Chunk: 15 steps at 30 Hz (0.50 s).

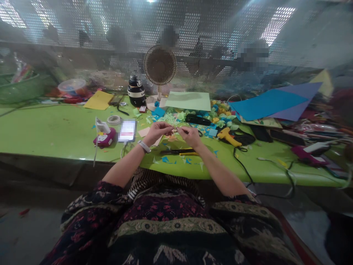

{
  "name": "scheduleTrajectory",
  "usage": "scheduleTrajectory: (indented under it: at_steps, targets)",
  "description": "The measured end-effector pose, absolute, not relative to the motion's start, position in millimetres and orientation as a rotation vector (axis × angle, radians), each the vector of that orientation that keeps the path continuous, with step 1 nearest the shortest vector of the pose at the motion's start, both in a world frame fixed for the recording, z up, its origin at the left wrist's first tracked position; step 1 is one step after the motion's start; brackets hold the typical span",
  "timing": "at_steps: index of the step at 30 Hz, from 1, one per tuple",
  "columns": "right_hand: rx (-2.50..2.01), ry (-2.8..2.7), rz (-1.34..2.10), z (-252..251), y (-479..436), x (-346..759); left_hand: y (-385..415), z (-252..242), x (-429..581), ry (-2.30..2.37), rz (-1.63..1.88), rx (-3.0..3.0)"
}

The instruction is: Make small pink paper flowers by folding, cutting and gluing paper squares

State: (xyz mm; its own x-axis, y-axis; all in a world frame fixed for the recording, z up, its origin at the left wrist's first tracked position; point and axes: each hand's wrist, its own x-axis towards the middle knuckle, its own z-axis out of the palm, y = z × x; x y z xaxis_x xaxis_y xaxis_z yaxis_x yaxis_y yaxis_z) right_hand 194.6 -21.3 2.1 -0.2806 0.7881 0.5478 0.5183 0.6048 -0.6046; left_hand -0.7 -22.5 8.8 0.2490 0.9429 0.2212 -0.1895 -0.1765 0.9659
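Observation:
My left hand [158,132] and my right hand [191,137] meet above the green table [68,127]. Both are closed, fingertips pinched together around something tiny that is too small to name. A dark loop [200,133] shows beside my right hand; whether that hand holds it I cannot tell. Orange paper bits [172,138] lie under my fingers, and pale pink paper [143,131] is partly hidden behind my left hand. Nearer my body rests a long black-and-yellow tool [180,151] among blue paper scraps [167,160].
Left of my hands are a phone [127,131], a tape roll [114,120] and a purple power block [104,138]. A bottle [136,92] and fan [160,66] stand behind. Rightward lie a black stapler [198,119], a yellow glue gun [228,137] with its cord, and blue sheets [270,103].

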Motion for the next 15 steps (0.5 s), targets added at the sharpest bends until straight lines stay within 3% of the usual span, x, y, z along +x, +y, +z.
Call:
scheduleTrajectory:
  at_steps: [15]
  targets:
    - [-1.032,-1.955,0.511,7.1,-25.5,193.1,-21.1,6.1,-0.9,0.772,1.236,1.405]
